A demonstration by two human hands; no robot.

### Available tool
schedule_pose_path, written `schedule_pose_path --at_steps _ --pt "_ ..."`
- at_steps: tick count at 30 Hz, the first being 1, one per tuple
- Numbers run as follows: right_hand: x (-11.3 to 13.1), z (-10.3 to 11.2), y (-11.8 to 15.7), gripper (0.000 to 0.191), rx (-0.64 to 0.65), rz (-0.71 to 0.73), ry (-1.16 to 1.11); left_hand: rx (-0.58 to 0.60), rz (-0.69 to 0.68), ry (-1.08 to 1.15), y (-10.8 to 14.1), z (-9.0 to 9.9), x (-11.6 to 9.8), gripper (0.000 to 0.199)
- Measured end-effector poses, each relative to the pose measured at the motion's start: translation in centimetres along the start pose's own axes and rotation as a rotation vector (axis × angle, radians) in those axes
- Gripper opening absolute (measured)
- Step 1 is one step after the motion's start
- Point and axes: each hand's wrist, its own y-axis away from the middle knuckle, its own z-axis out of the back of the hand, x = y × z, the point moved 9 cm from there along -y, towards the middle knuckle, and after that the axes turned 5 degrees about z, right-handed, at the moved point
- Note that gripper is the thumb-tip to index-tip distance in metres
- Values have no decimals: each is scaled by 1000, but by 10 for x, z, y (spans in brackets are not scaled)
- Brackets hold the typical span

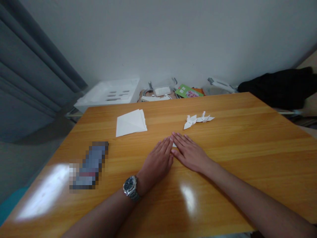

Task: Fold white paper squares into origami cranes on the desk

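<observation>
A small piece of white paper (174,144) lies on the wooden table (247,138), mostly hidden under my fingers. My left hand (159,160), with a metal watch (130,185) on its wrist, presses on it from the left, fingers held together. From the right, my right hand (189,150) rests flat over the paper, its thumb apart from the fingers. The fingertips of both hands meet at the paper. Beyond my right hand stand two folded paper birds (190,121). A stack of white paper sheets (131,122) lies at the back left.
A blurred-out phone-like object (91,165) lies at the left of the table. Behind the far edge are a white tray (111,92), a green book (188,91) and other odds and ends. Black cloth (279,86) is at the back right, a grey curtain (32,59) at the left.
</observation>
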Motion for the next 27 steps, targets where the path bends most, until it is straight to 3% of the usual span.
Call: schedule_pose_path --at_steps 9,20,27 --pt "-2 0 1 66 4 -6 20 31 -9 7 3 -1 2 55" --pt "-42 12 24 71 -67 -179 63 40 -21 -9 3 -1 4 55" --pt "-41 25 20 66 -82 -143 31 60 -15 20 8 4 12 54"
